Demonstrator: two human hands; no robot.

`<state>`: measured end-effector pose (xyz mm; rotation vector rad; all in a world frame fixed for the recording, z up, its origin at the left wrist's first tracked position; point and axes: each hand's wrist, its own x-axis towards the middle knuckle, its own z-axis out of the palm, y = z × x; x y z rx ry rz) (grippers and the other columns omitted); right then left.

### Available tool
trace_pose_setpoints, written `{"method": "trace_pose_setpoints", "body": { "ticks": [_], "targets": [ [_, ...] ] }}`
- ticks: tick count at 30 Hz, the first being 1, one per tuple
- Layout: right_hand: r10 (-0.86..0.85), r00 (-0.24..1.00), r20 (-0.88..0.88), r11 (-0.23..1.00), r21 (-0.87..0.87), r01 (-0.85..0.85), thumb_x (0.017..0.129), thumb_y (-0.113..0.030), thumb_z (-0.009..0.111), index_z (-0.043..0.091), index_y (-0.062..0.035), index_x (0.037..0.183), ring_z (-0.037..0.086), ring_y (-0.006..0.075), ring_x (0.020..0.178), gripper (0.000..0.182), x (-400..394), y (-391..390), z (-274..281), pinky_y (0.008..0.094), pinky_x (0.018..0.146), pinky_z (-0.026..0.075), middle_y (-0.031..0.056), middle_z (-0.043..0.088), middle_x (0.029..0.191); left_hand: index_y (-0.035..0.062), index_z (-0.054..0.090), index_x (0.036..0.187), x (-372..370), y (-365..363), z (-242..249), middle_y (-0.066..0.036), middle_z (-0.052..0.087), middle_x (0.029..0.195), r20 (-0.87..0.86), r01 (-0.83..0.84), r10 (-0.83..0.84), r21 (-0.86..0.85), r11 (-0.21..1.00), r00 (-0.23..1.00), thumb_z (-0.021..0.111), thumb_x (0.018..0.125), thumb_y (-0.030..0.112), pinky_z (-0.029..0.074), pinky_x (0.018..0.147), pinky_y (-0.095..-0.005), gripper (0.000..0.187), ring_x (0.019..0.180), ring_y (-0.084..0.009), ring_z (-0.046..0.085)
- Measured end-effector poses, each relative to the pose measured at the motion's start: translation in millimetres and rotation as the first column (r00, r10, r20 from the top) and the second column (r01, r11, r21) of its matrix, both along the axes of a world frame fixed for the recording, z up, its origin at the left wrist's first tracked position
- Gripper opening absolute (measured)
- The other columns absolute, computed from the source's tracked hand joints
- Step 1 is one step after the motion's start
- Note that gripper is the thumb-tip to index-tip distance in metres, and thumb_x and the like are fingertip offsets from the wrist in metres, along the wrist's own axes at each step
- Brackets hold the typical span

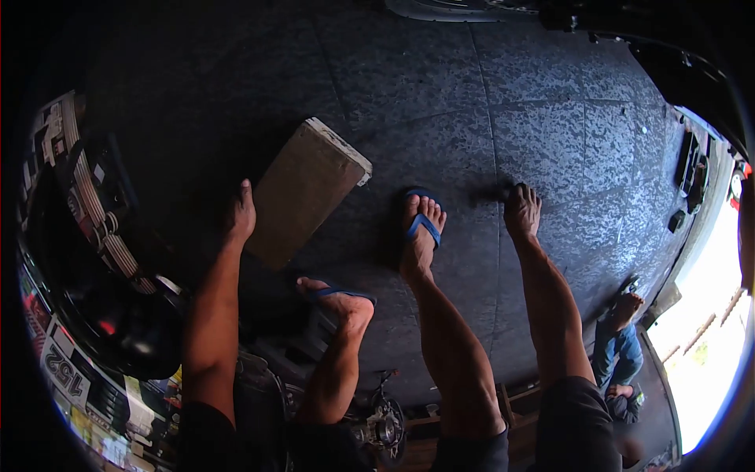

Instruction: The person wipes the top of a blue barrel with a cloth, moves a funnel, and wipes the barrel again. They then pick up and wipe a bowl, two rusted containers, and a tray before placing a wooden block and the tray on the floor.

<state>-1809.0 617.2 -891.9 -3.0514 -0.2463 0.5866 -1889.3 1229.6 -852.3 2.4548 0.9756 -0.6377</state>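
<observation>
My left hand point(242, 214) is beside the long left edge of a thick rectangular slab point(303, 193) with a pale, chipped end. Its thumb is stretched out along that edge, and the other fingers sink into shadow. Over the dark floor, my right hand point(522, 211) has its fingers curled in. A small dark blurred shape point(493, 192) shows at its fingertips; I cannot tell what it is. Between my hands is my foot in a blue flip-flop point(423, 224), and my other foot in a matching flip-flop point(338, 293) is turned sideways near the slab's lower end.
Dark tiled floor point(440, 149) spreads ahead. Black glossy bodywork point(118, 330) and a plate marked 152 point(64, 374) stand at left. A metal mechanical part point(385, 425) is low in the middle. Another person in jeans point(617, 350) is at lower right, near a bright opening point(708, 315).
</observation>
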Motion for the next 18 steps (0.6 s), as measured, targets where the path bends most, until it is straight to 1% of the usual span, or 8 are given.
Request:
{"method": "trace_pose_setpoints", "body": {
  "ticks": [2,6,7,10,12,14,15,18],
  "targets": [
    [-0.086,0.996,-0.017,0.996,-0.008,0.085,0.086,-0.017,0.053,0.056,-0.0046,0.096,0.055,0.0342,0.102,0.016,-1,-7,1,0.0443,0.086,0.04,0.015,0.061,0.099,-0.0121,0.057,0.116,5,-10,1,-0.035,0.052,0.123,-0.197,-0.038,0.051,0.068,0.997,0.979,0.022,0.097,0.062,0.038,0.099,-0.0482,0.085,0.116,-0.0498,0.048],
    [-0.22,0.939,-0.264,0.969,0.052,0.242,0.085,-0.023,0.059,0.057,-0.0068,0.093,0.061,0.0392,0.091,0.018,-23,-28,-15,0.0484,0.076,0.046,0.0192,0.067,0.091,-0.0113,0.062,0.105,-5,-38,25,-0.034,0.059,0.113,-0.075,-0.096,0.109,0.156,0.983,0.991,0.02,0.096,0.063,0.04,0.096,-0.0491,0.086,0.111,-0.0479,0.053],
    [-0.258,0.955,-0.149,0.951,0.137,0.278,0.086,-0.025,0.06,0.057,-0.006,0.09,0.061,0.0421,0.086,0.02,-52,-35,-34,0.0499,0.073,0.047,0.0211,0.065,0.087,-0.011,0.062,0.105,-8,-45,37,-0.033,0.059,0.112,-0.072,-0.069,0.082,0.165,0.984,0.994,0.019,0.096,0.063,0.04,0.096,-0.0494,0.086,0.11,-0.0474,0.054],
    [-0.616,0.746,-0.252,0.579,0.496,0.647,0.085,-0.031,0.062,0.056,-0.0033,0.081,0.057,0.0489,0.082,0.029,-151,-42,-39,0.0527,0.067,0.047,0.0256,0.062,0.081,-0.0095,0.064,0.104,-3,-77,89,-0.031,0.06,0.111,-0.105,-0.027,0.052,0.228,0.973,0.993,0.018,0.096,0.064,0.041,0.095,-0.0497,0.087,0.109,-0.0454,0.055],
    [-0.719,0.653,-0.237,0.574,0.327,0.751,0.084,-0.03,0.064,0.055,-0.0025,0.083,0.055,0.0506,0.086,0.029,-199,-27,67,0.0516,0.069,0.047,0.0277,0.061,0.083,-0.0086,0.064,0.104,-1,-95,118,-0.031,0.061,0.111,-0.058,-0.009,0.019,0.175,0.985,0.998,0.018,0.096,0.064,0.041,0.096,-0.0501,0.086,0.109,-0.0442,0.055],
    [-0.811,0.361,-0.46,0.282,0.233,0.931,0.08,-0.027,0.068,0.058,0.0006,0.094,0.06,0.0445,0.097,0.032,-262,-26,171,0.0482,0.08,0.048,0.0256,0.064,0.096,-0.0083,0.064,0.104,6,-133,155,-0.031,0.061,0.11,-0.021,0.075,-0.072,0.236,0.969,0.997,0.018,0.096,0.063,0.043,0.093,-0.0504,0.085,0.107,-0.0443,0.056],
    [-0.865,0.292,-0.408,0.236,0.183,0.954,0.078,-0.026,0.07,0.06,0.0025,0.111,0.065,0.0311,0.101,0.045,-310,-29,194,0.0382,0.087,0.049,0.0202,0.067,0.107,-0.0078,0.065,0.104,10,-155,171,-0.03,0.062,0.109,-0.064,0.124,-0.111,0.272,0.954,0.992,0.018,0.096,0.063,0.044,0.09,-0.0509,0.085,0.105,-0.0446,0.057],
    [-0.842,-0.049,-0.537,-0.057,-0.002,0.998,0.08,-0.02,0.071,0.047,0.0064,0.13,0.059,0.0266,0.116,0.062,-421,-51,274,0.0337,0.094,0.048,0.0168,0.063,0.123,-0.0054,0.066,0.104,33,-233,211,-0.029,0.063,0.106,-0.1,0.268,-0.25,0.272,0.924,0.963,0.02,0.097,0.061,0.047,0.084,-0.0525,0.08,0.1,-0.0448,0.06]
  ]
}}
